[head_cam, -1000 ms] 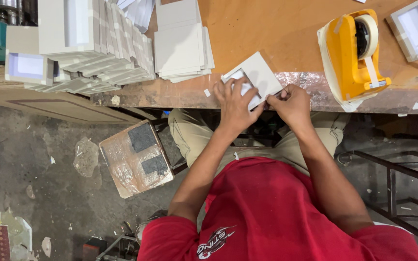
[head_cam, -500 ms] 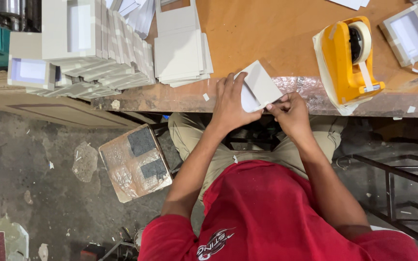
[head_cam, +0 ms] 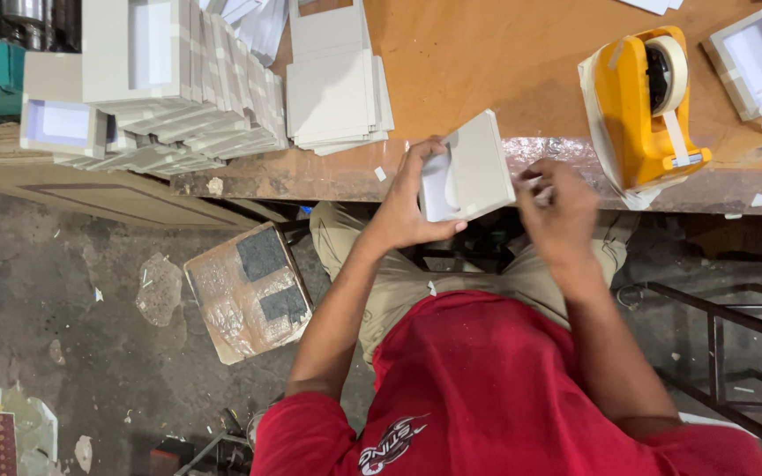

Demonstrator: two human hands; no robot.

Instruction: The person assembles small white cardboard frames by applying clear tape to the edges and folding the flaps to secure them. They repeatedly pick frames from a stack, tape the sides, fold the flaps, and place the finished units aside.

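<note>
My left hand [head_cam: 407, 207] grips a small white cardboard box [head_cam: 467, 172], holding it tilted over the near edge of the brown worktable [head_cam: 487, 62], open side facing me. My right hand [head_cam: 560, 207] hovers just right of the box, blurred by motion, with the fingers curled near the box's right edge. Whether it pinches anything is unclear. Both forearms reach up from my red shirt over my lap.
A yellow tape dispenser [head_cam: 641, 106] stands at the table edge to the right, an open white box [head_cam: 756, 62] beyond it. Flat grey boards [head_cam: 337, 88] and stacked white boxes [head_cam: 178, 79] lie left. A wrapped cardboard piece [head_cam: 249, 291] lies on the floor; metal frame [head_cam: 725, 326] right.
My left hand has turned the box up on edge and lifted it slightly. My right hand has come off the box and shifted right.
</note>
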